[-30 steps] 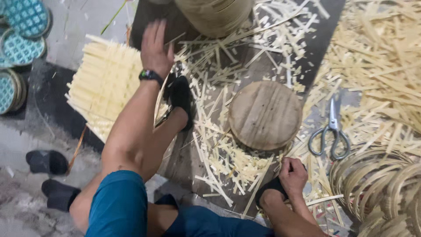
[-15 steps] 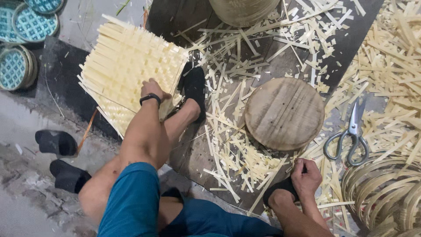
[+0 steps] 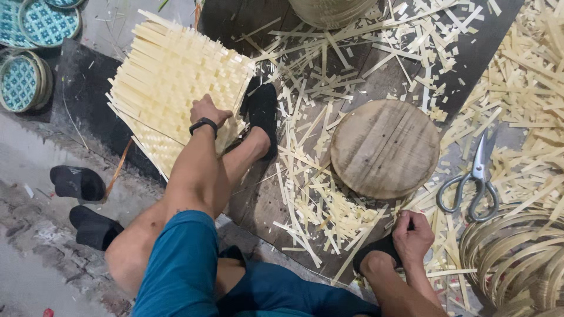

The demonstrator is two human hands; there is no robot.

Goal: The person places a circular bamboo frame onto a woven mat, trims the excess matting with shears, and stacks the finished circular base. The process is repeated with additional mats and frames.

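My left hand point(image 3: 207, 110), with a black wristband, grips the near edge of a stack of pale woven bamboo mats point(image 3: 170, 76) lying at the upper left. My left foot in a black sock point(image 3: 262, 114) rests just right of the mats. My right hand point(image 3: 414, 235) sits low at the right with its fingers curled against my right foot in a black sock point(image 3: 376, 249); I cannot see anything held in it. A round wooden block point(image 3: 385, 147) lies between my two hands.
Cut bamboo strips point(image 3: 317, 194) litter the dark board and the floor to the right. Metal scissors point(image 3: 473, 182) lie right of the block. Bamboo hoops point(image 3: 517, 258) pile at the lower right. Teal patterned trays point(image 3: 26, 76) and black slippers point(image 3: 76, 182) are at the left.
My left hand has drawn back toward me with the woven mats, which now lie closer. The right hand has stayed by my foot.
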